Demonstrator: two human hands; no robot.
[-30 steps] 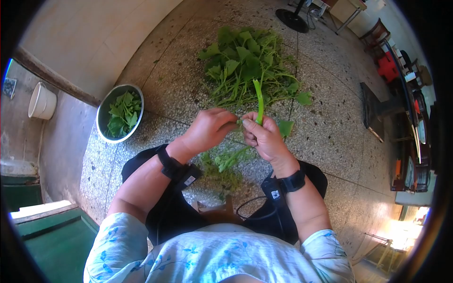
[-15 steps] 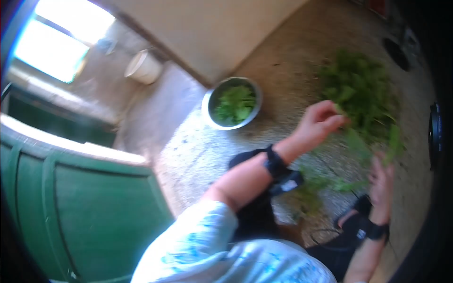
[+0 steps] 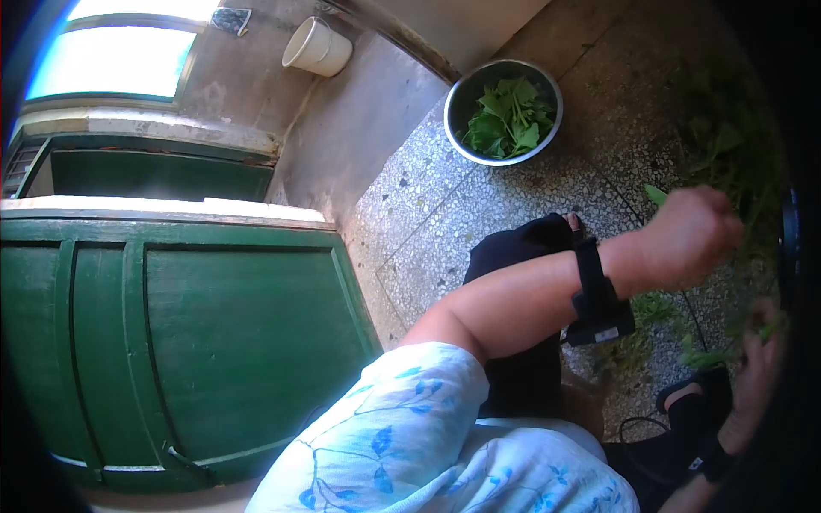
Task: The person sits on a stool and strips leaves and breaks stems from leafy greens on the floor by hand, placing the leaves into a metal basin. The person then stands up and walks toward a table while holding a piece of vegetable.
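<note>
My left hand (image 3: 688,239) is closed in a fist, with its fingers turned away from me. A green leaf (image 3: 656,195) sticks out beside the knuckles, and the rest of what the fist holds is hidden. At the dark right edge, my right hand (image 3: 758,350) is blurred, its fingers bent around a green stem (image 3: 770,328). Beyond both hands lies a heap of leafy greens (image 3: 723,141), partly lost in shadow. Up and left of my left hand, a metal basin (image 3: 450,128) on the floor holds picked leaves (image 3: 510,118).
Scraps of greens (image 3: 637,338) lie on the speckled floor (image 3: 428,201) below my left wrist. A green wooden cabinet (image 3: 248,333) fills the left side. A white bucket (image 3: 318,47) stands by the wall. My black-clad knee (image 3: 522,248) is beneath my left arm.
The view has swung right, so the basin and bucket appear higher and further right. My left hand has gone from a pinch at the greens to a fist. My right hand still grips a stem.
</note>
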